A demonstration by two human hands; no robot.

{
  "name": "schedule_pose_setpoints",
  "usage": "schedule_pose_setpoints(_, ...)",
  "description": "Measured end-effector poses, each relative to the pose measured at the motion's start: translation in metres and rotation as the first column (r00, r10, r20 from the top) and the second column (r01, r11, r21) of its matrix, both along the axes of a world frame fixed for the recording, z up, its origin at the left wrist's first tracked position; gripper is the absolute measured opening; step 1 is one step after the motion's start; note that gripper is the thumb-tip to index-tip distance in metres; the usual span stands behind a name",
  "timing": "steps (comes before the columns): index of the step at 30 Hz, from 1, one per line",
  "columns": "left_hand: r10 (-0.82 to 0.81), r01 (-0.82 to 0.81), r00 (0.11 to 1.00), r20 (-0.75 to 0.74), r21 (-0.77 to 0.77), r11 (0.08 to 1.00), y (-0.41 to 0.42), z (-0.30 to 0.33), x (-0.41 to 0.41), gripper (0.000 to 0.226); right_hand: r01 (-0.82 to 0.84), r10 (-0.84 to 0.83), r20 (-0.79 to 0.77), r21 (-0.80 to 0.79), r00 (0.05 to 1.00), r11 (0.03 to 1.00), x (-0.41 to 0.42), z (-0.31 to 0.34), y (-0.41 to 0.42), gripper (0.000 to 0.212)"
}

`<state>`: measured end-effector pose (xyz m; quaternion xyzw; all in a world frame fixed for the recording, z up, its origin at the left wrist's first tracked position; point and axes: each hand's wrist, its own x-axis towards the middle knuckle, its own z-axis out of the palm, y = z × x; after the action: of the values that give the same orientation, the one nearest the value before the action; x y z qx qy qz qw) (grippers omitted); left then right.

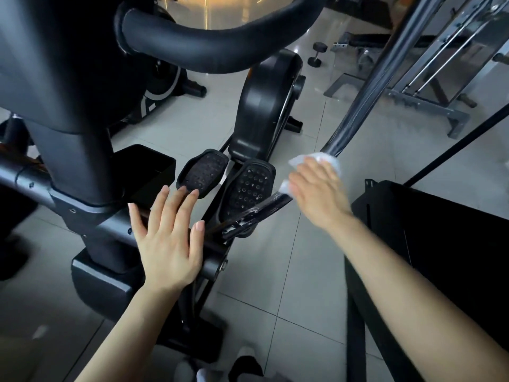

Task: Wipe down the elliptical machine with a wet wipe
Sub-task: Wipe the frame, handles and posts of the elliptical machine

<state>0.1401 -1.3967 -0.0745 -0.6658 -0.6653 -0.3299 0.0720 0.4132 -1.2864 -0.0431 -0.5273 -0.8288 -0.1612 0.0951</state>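
- Two bare hands are in view. The left hand (pixel 168 241) is spread flat with straight fingers, released, its palm over the black frame of the elliptical machine (pixel 82 150); whether it presses on the frame cannot be told.
- The right hand (pixel 316 191) grasps one white wet wipe (pixel 314 158), crumpled, and wraps it around the machine's glossy black swing arm (pixel 366 100) where the arm slants down toward the pedals.
- Two oval black pedals sit side by side: the left pedal (pixel 202 172) has a fine dotted tread, the right pedal (pixel 248 186) carries rows of round studs.
- One curved, padded black handlebar (pixel 209 48) arcs across the top of the view.
- One rounded black flywheel housing (pixel 261 106) of smooth moulded plastic stands behind the pedals.
- The lower stretch of the swing arm below the right hand shows shiny streaks.
- One black dumbbell (pixel 316 55) lies on the floor near a grey metal weight bench frame (pixel 429 86).
- A second black exercise machine (pixel 162 81) stands to the left rear.
- The floor (pixel 275 271) is pale grey glossy tile with dark grout lines, in a gym room.
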Motion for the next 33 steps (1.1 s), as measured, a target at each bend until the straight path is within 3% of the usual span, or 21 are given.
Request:
schedule_pose_setpoints(3, 0.033, -0.033, 0.999, -0.014, -0.020, 0.999, 0.000, -0.003, -0.005, 0.053, 0.055, -0.055, -0.122, -0.010, 0.991, 0.998, -0.011, -0.005, -0.009, 0.029)
schedule_pose_setpoints(6, 0.026, -0.027, 0.999, -0.024, -0.013, 1.000, 0.001, -0.004, -0.005, 0.054, -0.120, 0.011, -0.427, -0.229, 0.904, 0.966, -0.074, -0.028, -0.045, 0.036)
schedule_pose_setpoints(9, 0.032, -0.032, 0.999, -0.027, -0.020, 0.999, 0.002, -0.004, -0.006, 0.056, -0.232, 0.057, -0.534, -0.266, 0.843, 0.936, -0.114, -0.033, -0.066, 0.042)
schedule_pose_setpoints(13, 0.033, -0.033, 0.999, -0.017, -0.018, 0.999, 0.001, -0.006, -0.006, 0.055, -0.189, 0.108, -0.358, -0.201, 0.927, 0.961, -0.076, -0.026, -0.051, 0.038)
schedule_pose_setpoints(17, 0.034, -0.034, 0.999, -0.002, 0.013, 0.999, 0.001, -0.008, -0.005, 0.055, 0.051, -0.062, -0.119, -0.088, 0.991, 0.995, -0.022, -0.014, -0.029, 0.033)
schedule_pose_setpoints(19, 0.024, -0.023, 1.000, -0.013, 0.032, 0.999, 0.002, -0.009, -0.006, 0.055, 0.043, -0.058, -0.192, -0.082, 0.980, 0.996, -0.031, -0.017, -0.032, 0.033)
schedule_pose_setpoints(22, 0.021, -0.019, 1.000, -0.023, 0.046, 0.999, 0.002, -0.010, -0.006, 0.053, -0.106, 0.022, -0.417, -0.181, 0.909, 0.978, -0.082, -0.030, -0.052, 0.035)
schedule_pose_setpoints(24, 0.029, -0.028, 0.999, -0.025, 0.048, 0.998, 0.003, -0.010, -0.005, 0.053, -0.185, 0.068, -0.466, -0.210, 0.882, 0.960, -0.112, -0.036, -0.067, 0.038)
schedule_pose_setpoints(29, 0.025, -0.024, 1.000, -0.015, 0.055, 0.998, 0.002, -0.011, -0.005, 0.054, -0.311, 0.217, -0.365, -0.222, 0.905, 0.924, -0.093, -0.029, -0.054, 0.040)
schedule_pose_setpoints(33, 0.019, -0.018, 1.000, -0.010, 0.080, 0.997, 0.001, -0.012, -0.005, 0.054, -0.101, 0.069, -0.205, -0.151, 0.976, 0.983, -0.046, -0.015, -0.027, 0.045)
